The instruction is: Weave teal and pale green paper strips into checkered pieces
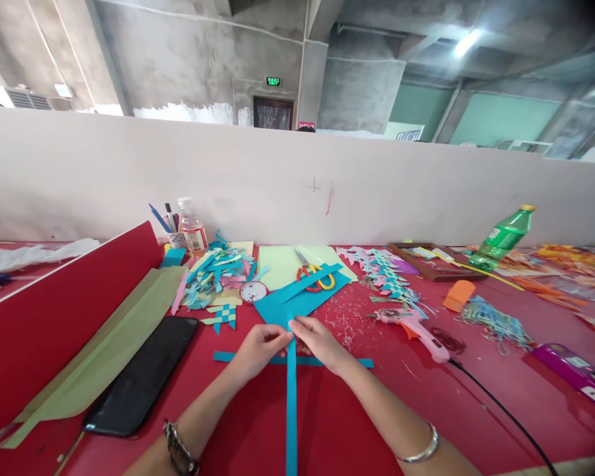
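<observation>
My left hand (pixel 258 349) and my right hand (pixel 323 338) meet at the middle of the desk, thumbs and fingers pinched on a long blue paper strip (pixel 291 403). The strip runs down from my fingertips toward the near edge. Behind it, a second blue strip (pixel 347 362) lies crosswise on the desk. Just beyond my hands are blue paper sheets (pixel 302 294), with scissors (pixel 324 277) with red and yellow handles partly under a strip. A small woven blue-and-yellow paper piece (pixel 223 316) rests to the left.
On the left are a black phone (pixel 141 377), pale green paper (pixel 114 337) and a heap of paper scraps (pixel 213 274). A pink glue gun (pixel 419 330) with a black cord, woven strips (pixel 391 274), a tilted green bottle (pixel 503 238) and a purple power strip (pixel 575 370) are on the right.
</observation>
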Demonstrator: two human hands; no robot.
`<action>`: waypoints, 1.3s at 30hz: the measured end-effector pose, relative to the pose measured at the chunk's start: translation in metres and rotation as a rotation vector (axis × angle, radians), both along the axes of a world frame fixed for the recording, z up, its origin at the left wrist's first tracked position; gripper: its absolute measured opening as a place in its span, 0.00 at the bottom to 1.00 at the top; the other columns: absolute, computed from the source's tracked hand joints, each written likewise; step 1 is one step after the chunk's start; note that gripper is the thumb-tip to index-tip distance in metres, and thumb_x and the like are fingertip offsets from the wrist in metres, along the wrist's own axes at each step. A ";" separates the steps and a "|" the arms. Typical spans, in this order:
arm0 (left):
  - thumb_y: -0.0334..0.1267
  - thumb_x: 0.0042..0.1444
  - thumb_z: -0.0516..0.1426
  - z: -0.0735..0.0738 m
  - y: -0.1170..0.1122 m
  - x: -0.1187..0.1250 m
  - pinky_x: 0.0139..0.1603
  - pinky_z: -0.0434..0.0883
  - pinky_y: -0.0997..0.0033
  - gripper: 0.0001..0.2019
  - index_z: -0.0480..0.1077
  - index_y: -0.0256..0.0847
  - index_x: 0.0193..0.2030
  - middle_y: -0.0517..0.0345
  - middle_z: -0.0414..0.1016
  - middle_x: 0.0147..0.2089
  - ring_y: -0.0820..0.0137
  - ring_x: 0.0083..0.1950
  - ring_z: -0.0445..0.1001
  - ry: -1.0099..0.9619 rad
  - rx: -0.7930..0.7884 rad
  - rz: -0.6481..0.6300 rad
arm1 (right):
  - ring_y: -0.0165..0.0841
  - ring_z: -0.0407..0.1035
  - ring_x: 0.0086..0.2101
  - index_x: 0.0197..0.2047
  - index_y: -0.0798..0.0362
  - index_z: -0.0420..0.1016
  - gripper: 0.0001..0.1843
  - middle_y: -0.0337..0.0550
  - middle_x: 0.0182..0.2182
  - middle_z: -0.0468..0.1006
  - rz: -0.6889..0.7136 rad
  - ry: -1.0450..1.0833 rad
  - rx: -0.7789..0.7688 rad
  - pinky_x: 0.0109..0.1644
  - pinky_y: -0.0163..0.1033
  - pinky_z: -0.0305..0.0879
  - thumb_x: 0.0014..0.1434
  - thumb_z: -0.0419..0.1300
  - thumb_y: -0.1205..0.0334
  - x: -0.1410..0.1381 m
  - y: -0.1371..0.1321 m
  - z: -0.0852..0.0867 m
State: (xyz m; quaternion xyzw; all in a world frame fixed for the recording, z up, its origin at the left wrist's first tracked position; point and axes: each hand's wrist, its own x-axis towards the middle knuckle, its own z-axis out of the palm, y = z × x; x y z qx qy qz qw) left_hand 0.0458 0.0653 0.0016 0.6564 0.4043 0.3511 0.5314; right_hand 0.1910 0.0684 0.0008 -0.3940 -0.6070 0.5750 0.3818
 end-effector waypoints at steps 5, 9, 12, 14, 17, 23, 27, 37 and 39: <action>0.49 0.44 0.53 0.000 -0.004 0.005 0.23 0.58 0.79 0.17 0.66 0.34 0.19 0.63 0.63 0.16 0.78 0.20 0.60 0.000 -0.008 -0.001 | 0.22 0.45 0.18 0.19 0.52 0.49 0.20 0.31 0.17 0.47 -0.043 0.007 0.103 0.20 0.30 0.43 0.49 0.52 0.48 -0.001 0.000 -0.003; 0.50 0.45 0.52 0.001 -0.007 0.009 0.23 0.59 0.78 0.18 0.66 0.35 0.19 0.62 0.65 0.16 0.77 0.20 0.61 -0.006 -0.025 -0.014 | 0.24 0.47 0.19 0.19 0.52 0.49 0.19 0.31 0.17 0.48 -0.150 -0.003 0.162 0.21 0.30 0.46 0.50 0.50 0.48 -0.002 0.001 -0.003; 0.50 0.45 0.52 0.000 -0.009 0.010 0.22 0.59 0.78 0.18 0.67 0.34 0.21 0.62 0.65 0.17 0.77 0.19 0.62 -0.010 -0.048 -0.054 | 0.24 0.47 0.19 0.18 0.52 0.49 0.20 0.31 0.16 0.48 -0.214 -0.032 0.196 0.21 0.31 0.46 0.50 0.50 0.48 0.000 0.003 -0.002; 0.49 0.45 0.52 -0.001 -0.010 0.011 0.21 0.58 0.79 0.17 0.67 0.35 0.21 0.64 0.63 0.15 0.78 0.18 0.61 0.002 -0.051 -0.070 | 0.24 0.47 0.18 0.17 0.53 0.50 0.20 0.31 0.14 0.50 -0.234 -0.035 0.190 0.21 0.31 0.46 0.50 0.49 0.48 0.002 0.004 -0.002; 0.49 0.45 0.52 -0.003 -0.010 0.011 0.19 0.55 0.80 0.17 0.67 0.35 0.20 0.65 0.60 0.13 0.79 0.17 0.59 0.052 -0.037 -0.091 | 0.24 0.49 0.18 0.17 0.53 0.53 0.20 0.32 0.14 0.54 -0.308 -0.009 0.193 0.22 0.32 0.47 0.51 0.48 0.48 0.006 0.008 -0.002; 0.48 0.46 0.52 -0.004 -0.012 0.012 0.18 0.54 0.80 0.17 0.67 0.35 0.21 0.66 0.59 0.13 0.79 0.15 0.58 0.100 -0.036 -0.091 | 0.24 0.50 0.16 0.19 0.53 0.56 0.21 0.32 0.13 0.56 -0.321 0.065 0.170 0.19 0.31 0.45 0.55 0.42 0.47 0.015 0.015 -0.002; 0.48 0.45 0.52 -0.003 -0.010 0.010 0.17 0.53 0.80 0.17 0.63 0.35 0.17 0.67 0.57 0.12 0.79 0.15 0.57 0.087 -0.034 -0.029 | 0.23 0.50 0.16 0.19 0.53 0.54 0.21 0.31 0.13 0.55 -0.142 -0.051 0.165 0.20 0.31 0.46 0.54 0.44 0.47 0.010 0.009 0.000; 0.49 0.45 0.51 -0.001 -0.009 0.011 0.17 0.56 0.80 0.17 0.62 0.36 0.18 0.67 0.59 0.13 0.79 0.14 0.60 0.036 -0.056 0.011 | 0.24 0.52 0.18 0.20 0.53 0.55 0.19 0.32 0.15 0.56 -0.139 -0.103 0.250 0.22 0.31 0.49 0.55 0.45 0.49 0.004 0.006 -0.006; 0.50 0.46 0.50 0.000 -0.010 0.011 0.16 0.56 0.80 0.18 0.62 0.36 0.18 0.67 0.58 0.13 0.79 0.14 0.60 0.026 -0.046 0.050 | 0.24 0.52 0.18 0.20 0.53 0.55 0.19 0.32 0.15 0.55 -0.119 -0.082 0.226 0.22 0.31 0.49 0.54 0.45 0.49 0.003 0.005 -0.007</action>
